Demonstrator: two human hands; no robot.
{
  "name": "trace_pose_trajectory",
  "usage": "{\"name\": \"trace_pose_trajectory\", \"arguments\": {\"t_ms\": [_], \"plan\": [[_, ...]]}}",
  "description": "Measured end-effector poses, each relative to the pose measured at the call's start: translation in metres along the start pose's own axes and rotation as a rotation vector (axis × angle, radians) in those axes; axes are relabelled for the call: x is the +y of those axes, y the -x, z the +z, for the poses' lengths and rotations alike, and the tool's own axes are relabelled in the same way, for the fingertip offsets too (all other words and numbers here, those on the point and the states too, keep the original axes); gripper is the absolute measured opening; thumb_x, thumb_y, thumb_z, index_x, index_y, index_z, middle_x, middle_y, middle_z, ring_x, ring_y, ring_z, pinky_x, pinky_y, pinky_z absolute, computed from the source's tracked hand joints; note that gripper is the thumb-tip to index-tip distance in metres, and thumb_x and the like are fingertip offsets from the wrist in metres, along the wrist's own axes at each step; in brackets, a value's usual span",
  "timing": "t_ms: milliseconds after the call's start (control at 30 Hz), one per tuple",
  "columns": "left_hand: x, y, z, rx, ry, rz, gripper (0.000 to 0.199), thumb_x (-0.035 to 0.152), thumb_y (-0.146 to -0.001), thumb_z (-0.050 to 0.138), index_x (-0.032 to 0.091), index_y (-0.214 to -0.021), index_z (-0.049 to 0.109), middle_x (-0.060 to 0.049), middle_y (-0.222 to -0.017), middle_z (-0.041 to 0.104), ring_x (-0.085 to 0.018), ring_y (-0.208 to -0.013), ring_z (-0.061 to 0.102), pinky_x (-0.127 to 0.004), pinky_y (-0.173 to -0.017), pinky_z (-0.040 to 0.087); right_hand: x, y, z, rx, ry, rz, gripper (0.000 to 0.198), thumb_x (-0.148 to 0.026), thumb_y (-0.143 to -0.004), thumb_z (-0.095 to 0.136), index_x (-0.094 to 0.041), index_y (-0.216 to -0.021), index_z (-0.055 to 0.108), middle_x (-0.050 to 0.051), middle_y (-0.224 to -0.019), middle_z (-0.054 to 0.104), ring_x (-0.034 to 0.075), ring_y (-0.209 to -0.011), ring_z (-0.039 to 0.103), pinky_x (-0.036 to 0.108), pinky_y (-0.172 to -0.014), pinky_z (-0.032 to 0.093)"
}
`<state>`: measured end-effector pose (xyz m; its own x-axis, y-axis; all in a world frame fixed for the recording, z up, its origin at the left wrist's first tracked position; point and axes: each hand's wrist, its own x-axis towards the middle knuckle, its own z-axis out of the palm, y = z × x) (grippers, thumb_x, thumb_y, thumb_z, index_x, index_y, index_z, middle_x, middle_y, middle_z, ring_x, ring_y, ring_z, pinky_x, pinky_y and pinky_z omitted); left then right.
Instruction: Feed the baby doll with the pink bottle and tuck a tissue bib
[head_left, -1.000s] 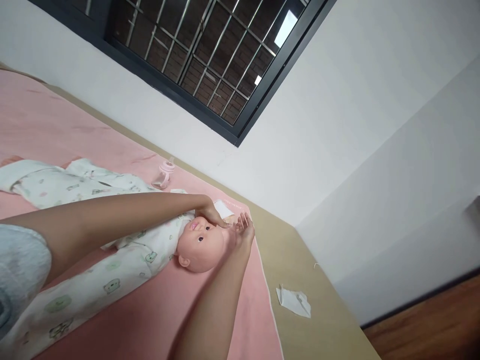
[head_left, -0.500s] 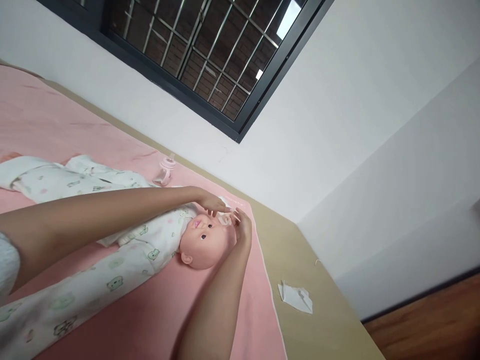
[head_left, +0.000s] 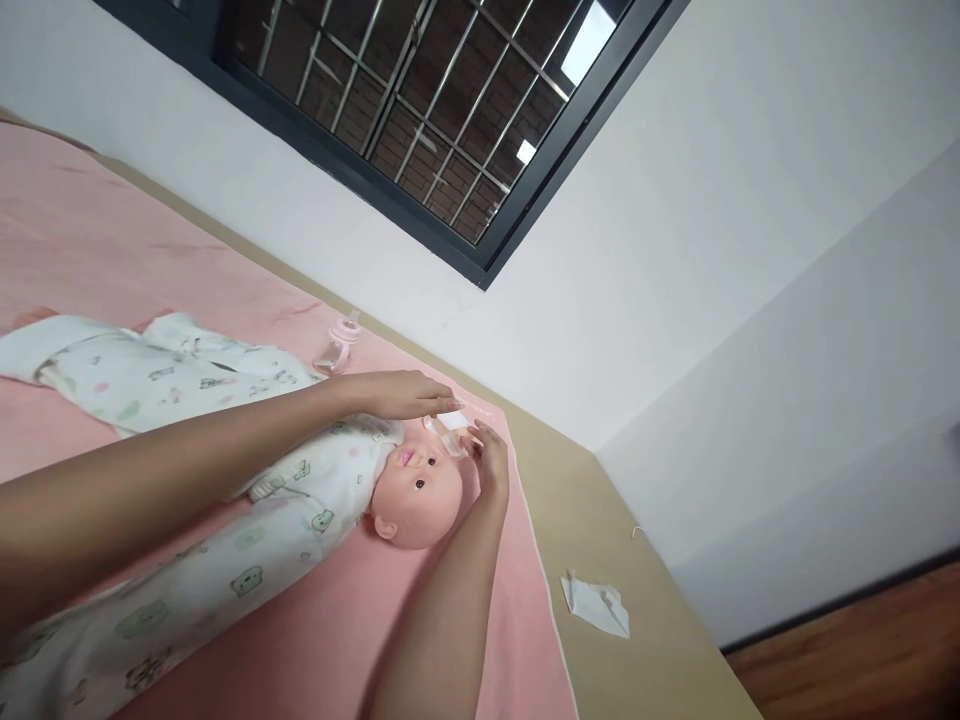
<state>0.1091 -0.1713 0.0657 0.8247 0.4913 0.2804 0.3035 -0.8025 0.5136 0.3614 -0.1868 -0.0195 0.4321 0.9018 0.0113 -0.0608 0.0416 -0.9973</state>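
A baby doll (head_left: pixel 417 500) in a white, bear-printed outfit lies face up on a pink blanket (head_left: pixel 300 650). Beyond its head is a small clear plastic container (head_left: pixel 448 438), its exact kind hard to make out, with a white piece like tissue (head_left: pixel 454 418) beside it. My left hand (head_left: pixel 412 395) reaches across the doll's chest, fingers stretched out flat above the container and the white piece. Curled fingers of my right hand (head_left: pixel 489 458) meet the container's right end near the top of the doll's head; the fingertips are partly hidden.
A pink-lidded baby bottle (head_left: pixel 339 345) stands on the blanket near the wall. Another white outfit (head_left: pixel 172 365) is spread out at left. A crumpled tissue (head_left: pixel 597 605) lies on the tan surface (head_left: pixel 555 470) at right. Above is a dark-framed barred window (head_left: pixel 487 265).
My left hand has straightened its fingers and moved slightly apart from my right hand. More of the clear container and white piece shows between them. The view has shifted a little.
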Motion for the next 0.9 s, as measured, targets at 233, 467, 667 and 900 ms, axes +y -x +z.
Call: {"name": "trace_pose_trajectory", "arguments": {"t_ms": [233, 467, 667, 900], "plan": [[0.003, 0.019, -0.008, 0.043, 0.009, -0.011, 0.054, 0.058, -0.097, 0.027, 0.022, -0.117, 0.061, -0.005, -0.108, 0.068, -0.020, -0.093, 0.060, -0.027, -0.079, 0.039, -0.005, 0.001, 0.006, -0.039, 0.172, -0.015, 0.029, -0.029, -0.074, 0.062, -0.016, -0.099, 0.065, 0.003, -0.092, 0.067, 0.013, -0.068, 0.064, 0.026, -0.072, 0.055], [0.004, 0.028, -0.023, 0.075, 0.020, -0.018, 0.055, 0.058, -0.097, 0.026, 0.023, -0.121, 0.061, -0.004, -0.116, 0.067, -0.021, -0.101, 0.059, -0.027, -0.082, 0.038, -0.005, -0.005, 0.003, 0.033, 0.231, -0.057, 0.033, -0.038, -0.079, 0.062, -0.015, -0.102, 0.063, 0.004, -0.088, 0.067, 0.013, -0.062, 0.064, 0.028, -0.069, 0.055], [0.001, 0.032, -0.029, 0.101, 0.025, -0.032, 0.058, 0.062, -0.095, 0.028, 0.023, -0.120, 0.062, -0.005, -0.110, 0.068, -0.021, -0.095, 0.060, -0.027, -0.080, 0.038, 0.002, -0.005, 0.011, 0.016, 0.139, 0.007, 0.036, -0.042, -0.083, 0.062, -0.017, -0.108, 0.064, 0.005, -0.098, 0.067, 0.012, -0.066, 0.065, 0.027, -0.072, 0.056], [-0.001, 0.034, -0.033, 0.116, 0.027, -0.021, 0.057, 0.063, -0.094, 0.030, 0.024, -0.119, 0.062, -0.004, -0.107, 0.069, -0.021, -0.094, 0.060, -0.027, -0.080, 0.038, 0.014, -0.007, 0.010, -0.028, -0.126, 0.090, 0.032, -0.046, -0.087, 0.060, -0.020, -0.102, 0.068, 0.004, -0.117, 0.064, 0.007, -0.068, 0.063, 0.021, -0.071, 0.056]]}}
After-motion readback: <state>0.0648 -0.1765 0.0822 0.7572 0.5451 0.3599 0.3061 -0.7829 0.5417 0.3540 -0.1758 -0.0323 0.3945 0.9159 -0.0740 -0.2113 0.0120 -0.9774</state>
